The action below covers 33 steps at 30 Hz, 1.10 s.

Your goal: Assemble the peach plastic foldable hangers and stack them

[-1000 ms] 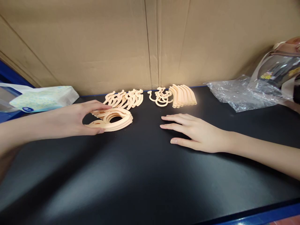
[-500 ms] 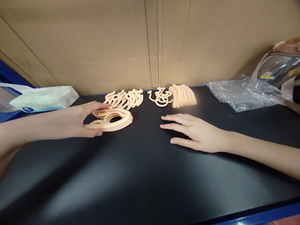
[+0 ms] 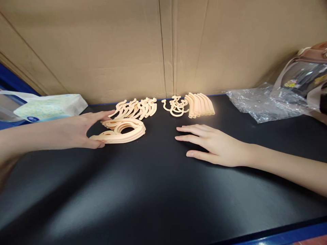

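My left hand (image 3: 79, 131) is at the left end of a stack of curved, peach-coloured plastic loops (image 3: 127, 137). Its thumb and fingers are spread to either side of that end, not wrapped round it; whether the tips still touch cannot be made out. The loops lie flat on the black table (image 3: 143, 190). Just behind them is a row of wavy peach pieces (image 3: 136, 108). My right hand (image 3: 217, 146) rests palm down on the table, fingers stretched out and holding nothing. Beyond its fingertips lie small hook-shaped pieces (image 3: 176, 107) and a row of slightly curved bars (image 3: 200, 104).
A tissue pack (image 3: 53, 107) sits at the left, behind my left forearm. Crumpled clear plastic film (image 3: 263, 102) lies at the right, beside a see-through bag (image 3: 301, 76) with straps. Brown cardboard (image 3: 114, 47) stands upright along the table's back edge.
My left hand has drawn slightly left, and its fingers have come away from the stack of loops. My right hand has stayed in place. The loops have not visibly moved.
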### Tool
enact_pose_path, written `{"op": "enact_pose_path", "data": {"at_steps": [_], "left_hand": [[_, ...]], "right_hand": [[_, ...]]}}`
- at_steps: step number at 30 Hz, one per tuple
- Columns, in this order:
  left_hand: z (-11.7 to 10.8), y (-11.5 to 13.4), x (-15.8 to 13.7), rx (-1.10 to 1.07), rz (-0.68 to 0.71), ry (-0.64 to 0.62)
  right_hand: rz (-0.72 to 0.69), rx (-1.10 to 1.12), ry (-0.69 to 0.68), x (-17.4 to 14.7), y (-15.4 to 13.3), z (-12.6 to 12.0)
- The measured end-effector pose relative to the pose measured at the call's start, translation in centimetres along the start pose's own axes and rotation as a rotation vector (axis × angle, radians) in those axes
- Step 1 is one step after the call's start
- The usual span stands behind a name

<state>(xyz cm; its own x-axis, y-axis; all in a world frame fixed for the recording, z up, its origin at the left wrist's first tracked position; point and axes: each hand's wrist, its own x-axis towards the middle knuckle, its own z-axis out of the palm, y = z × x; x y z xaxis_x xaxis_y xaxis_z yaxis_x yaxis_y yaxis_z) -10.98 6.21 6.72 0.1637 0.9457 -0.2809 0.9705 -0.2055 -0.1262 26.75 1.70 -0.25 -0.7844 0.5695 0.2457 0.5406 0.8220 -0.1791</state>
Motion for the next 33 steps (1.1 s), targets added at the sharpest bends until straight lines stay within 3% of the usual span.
{"op": "enact_pose_path", "data": {"at_steps": [21,27,33], "left_hand": [[-0.1,-0.1,-0.1,-0.034,0.000,-0.011],[0.1,0.6,-0.8,-0.026,0.065,0.103],[0.7,-0.5,-0.7,-0.026,0.106,0.208]], "right_hand": [[-0.001,-0.013,-0.003,-0.1,0.0,0.0],[-0.008,-0.019,0.005,-0.1,0.1,0.1],[-0.011,-0.018,0.007,-0.1,0.1,0.1]]}}
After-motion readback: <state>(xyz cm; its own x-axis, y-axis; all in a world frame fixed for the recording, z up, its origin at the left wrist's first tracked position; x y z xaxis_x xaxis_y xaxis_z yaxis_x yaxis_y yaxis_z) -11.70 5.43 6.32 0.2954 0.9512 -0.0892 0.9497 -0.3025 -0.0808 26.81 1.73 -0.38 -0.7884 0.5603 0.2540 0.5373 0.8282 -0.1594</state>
